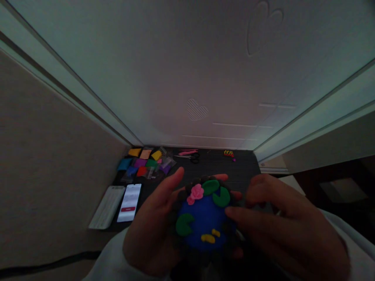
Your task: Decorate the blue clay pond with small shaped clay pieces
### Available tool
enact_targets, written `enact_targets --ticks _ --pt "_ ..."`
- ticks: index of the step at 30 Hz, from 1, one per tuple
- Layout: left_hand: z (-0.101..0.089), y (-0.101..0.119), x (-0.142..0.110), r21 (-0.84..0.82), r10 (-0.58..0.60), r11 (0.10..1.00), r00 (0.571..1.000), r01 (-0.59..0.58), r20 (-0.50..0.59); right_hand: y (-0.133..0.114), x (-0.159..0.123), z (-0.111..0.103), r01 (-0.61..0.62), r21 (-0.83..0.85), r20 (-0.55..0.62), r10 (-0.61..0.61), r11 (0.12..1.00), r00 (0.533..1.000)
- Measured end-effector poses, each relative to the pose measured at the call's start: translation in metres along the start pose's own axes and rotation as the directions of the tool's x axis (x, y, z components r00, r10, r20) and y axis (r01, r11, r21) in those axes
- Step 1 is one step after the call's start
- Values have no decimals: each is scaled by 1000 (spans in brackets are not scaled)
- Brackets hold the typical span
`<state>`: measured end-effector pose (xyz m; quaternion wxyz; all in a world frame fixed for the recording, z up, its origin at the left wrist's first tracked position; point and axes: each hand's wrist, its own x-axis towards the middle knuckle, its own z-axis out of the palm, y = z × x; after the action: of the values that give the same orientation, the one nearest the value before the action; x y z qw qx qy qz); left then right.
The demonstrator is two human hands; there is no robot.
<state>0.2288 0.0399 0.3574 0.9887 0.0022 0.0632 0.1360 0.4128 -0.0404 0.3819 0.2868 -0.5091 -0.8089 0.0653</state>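
Observation:
My left hand [158,218] cradles a round clay pond model [202,216] from below, thumb raised at its left and fingertips showing past the far rim. Its blue surface has a dark bumpy border. On it sit green lily pads [184,224], a pink flower [197,192] and two small yellow pieces [208,238]. At the model's right side is my right hand [281,218], fingers curled. One fingertip touches the blue surface by the right border. Whether anything is held inside those curled fingers is hidden.
Bagged coloured clay [142,162] lies at the table's back left. Scissors [187,157] and pink strips [188,151] lie behind the model. A lit phone [129,203] rests beside a pale flat case [107,207]. A small red-and-yellow item [228,153] sits near the white panel [199,78].

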Motion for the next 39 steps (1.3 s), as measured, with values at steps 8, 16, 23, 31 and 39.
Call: enact_targets --ticks 8,16,23,31,39 --pt "0 -2 0 31 17 999 1000 -17 -5 4 -7 -2 -11 109 -44 15 994 999" --pt "0 -4 1 8 12 1000 1000 -12 8 6 -4 2 36 113 -94 -25 993 995" --pt "-1 -5 0 5 11 1000 999 -11 -31 6 -6 9 81 29 -138 -76 996 988" --pt "1 -4 1 12 8 1000 999 -7 -34 9 -10 18 169 -87 -188 -182 982 965" --pt "1 -4 0 -12 -15 1000 998 14 -59 18 -21 23 215 -138 -183 -238 967 954"
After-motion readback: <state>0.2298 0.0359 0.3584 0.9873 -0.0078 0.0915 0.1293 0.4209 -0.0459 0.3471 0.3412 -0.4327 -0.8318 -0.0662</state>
